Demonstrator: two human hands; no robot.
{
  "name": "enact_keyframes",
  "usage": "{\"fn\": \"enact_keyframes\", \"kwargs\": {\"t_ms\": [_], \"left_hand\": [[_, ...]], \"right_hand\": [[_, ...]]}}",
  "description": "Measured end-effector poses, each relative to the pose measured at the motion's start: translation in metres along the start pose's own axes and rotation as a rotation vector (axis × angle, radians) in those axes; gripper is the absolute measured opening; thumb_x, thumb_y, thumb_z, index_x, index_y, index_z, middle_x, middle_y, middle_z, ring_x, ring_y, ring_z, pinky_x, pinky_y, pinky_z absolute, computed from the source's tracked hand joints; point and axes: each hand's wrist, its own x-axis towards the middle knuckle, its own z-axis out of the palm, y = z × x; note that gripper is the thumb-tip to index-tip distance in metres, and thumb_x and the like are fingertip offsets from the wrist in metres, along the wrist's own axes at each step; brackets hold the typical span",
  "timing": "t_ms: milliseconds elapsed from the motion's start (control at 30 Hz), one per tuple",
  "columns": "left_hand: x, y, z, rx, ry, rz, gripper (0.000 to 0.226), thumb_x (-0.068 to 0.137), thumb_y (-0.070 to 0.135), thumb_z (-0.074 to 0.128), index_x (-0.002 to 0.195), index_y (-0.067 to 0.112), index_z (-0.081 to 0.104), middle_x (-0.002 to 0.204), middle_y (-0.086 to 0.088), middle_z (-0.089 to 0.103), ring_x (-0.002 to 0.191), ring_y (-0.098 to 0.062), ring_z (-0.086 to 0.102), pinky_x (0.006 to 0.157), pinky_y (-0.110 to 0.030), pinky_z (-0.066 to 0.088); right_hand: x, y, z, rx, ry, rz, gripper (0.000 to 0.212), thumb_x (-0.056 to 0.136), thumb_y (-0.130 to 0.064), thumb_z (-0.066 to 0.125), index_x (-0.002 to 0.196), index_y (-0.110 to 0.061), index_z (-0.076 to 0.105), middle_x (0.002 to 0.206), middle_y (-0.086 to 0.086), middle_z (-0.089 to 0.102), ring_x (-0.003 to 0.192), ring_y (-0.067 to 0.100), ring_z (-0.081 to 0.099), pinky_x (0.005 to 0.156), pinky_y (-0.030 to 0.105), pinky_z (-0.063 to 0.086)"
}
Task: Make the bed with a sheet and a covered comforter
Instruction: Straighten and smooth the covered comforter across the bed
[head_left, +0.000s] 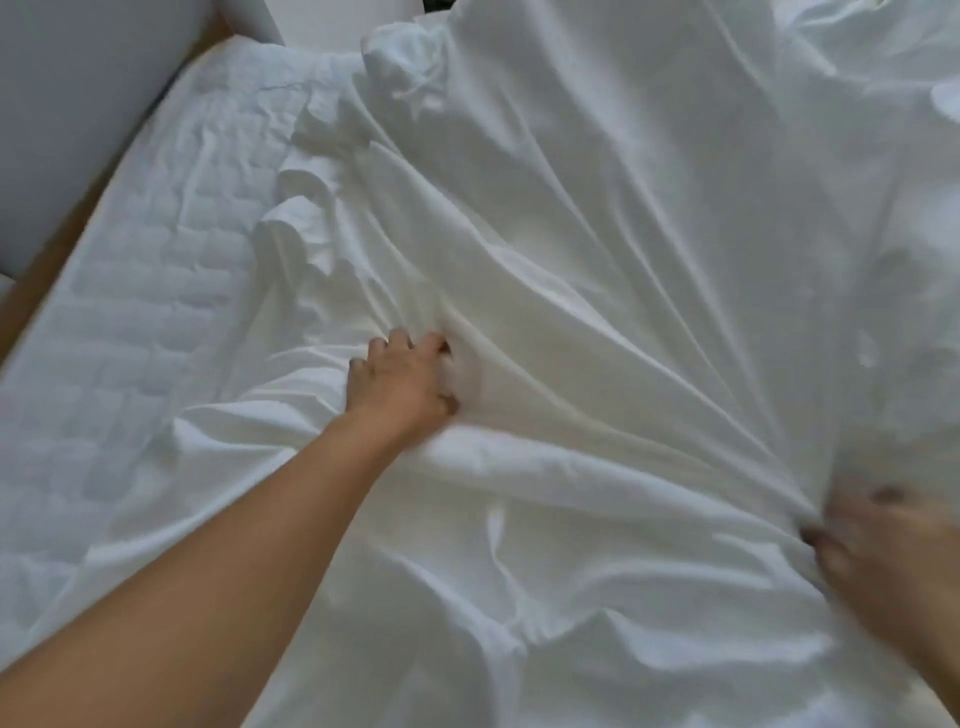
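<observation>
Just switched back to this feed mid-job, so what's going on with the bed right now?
A person is laying a white sheet over the bed. The left hand grips a bunch of it. The right hand is blurred but appears to pinch the sheet where the long folds converge. The sheet is rumpled and not spread flat, and the quilted mattress is uncovered along the left side.
</observation>
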Motion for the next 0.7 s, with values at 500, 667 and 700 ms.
{"fn": "enact_keyframes", "kwargs": {"t_ms": [500, 667, 700], "left_hand": [[0.095, -0.081, -0.049, 0.037, 0.359, 0.047, 0.053, 0.085, 0.02, 0.055, 0.138, 0.02, 0.049, 0.138, -0.017, 0.046, 0.124, -0.041, 0.047, 0.102, -0.05, 0.04], [0.11, -0.035, 0.008, 0.069, 0.335, 0.187, 0.057, 0.098, 0.049, 0.05, 0.151, 0.042, 0.031, 0.142, -0.007, 0.044, 0.118, -0.036, 0.048, 0.098, -0.049, 0.041], [0.115, -0.04, 0.018, 0.092, 0.276, 0.178, 0.055, 0.101, 0.039, 0.048, 0.152, 0.043, 0.029, 0.136, -0.008, 0.046, 0.114, -0.036, 0.051, 0.097, -0.048, 0.043]], "right_hand": [[0.25, -0.294, 0.028, 0.121, -0.364, -0.031, 0.112, 0.071, -0.075, 0.069, 0.15, -0.058, -0.008, 0.164, 0.0, -0.023, 0.147, 0.048, -0.018, 0.103, 0.083, -0.001], [0.256, -0.293, 0.06, 0.023, -0.26, -0.012, 0.096, 0.082, -0.081, 0.045, 0.151, -0.052, -0.013, 0.164, 0.005, -0.026, 0.147, 0.047, -0.02, 0.103, 0.08, -0.008], [0.253, -0.296, 0.062, -0.002, -0.218, -0.019, 0.089, 0.086, -0.077, 0.042, 0.154, -0.048, -0.008, 0.165, 0.009, -0.018, 0.148, 0.048, -0.013, 0.104, 0.08, -0.006]]}}
